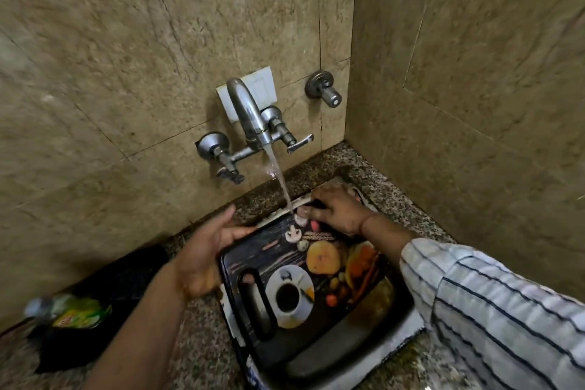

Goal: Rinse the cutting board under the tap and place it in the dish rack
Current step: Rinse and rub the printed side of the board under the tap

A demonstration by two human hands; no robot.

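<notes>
A dark cutting board (294, 266) printed with a coffee cup, fruit and mushrooms lies tilted over the steel sink (354, 348), its slot handle toward me. Water runs from the wall tap (250, 117) onto the board's far end. My left hand (202, 256) grips the board's left edge, thumb on top. My right hand (335, 209) rests flat on the far end of the board, right beside the stream, fingers spread on the wet surface.
Speckled granite counter (202, 342) surrounds the sink, with tiled walls behind and to the right. A black bag and a green-labelled bottle (72, 310) lie on the counter at the left. A second valve (326, 88) sticks out of the wall at upper right.
</notes>
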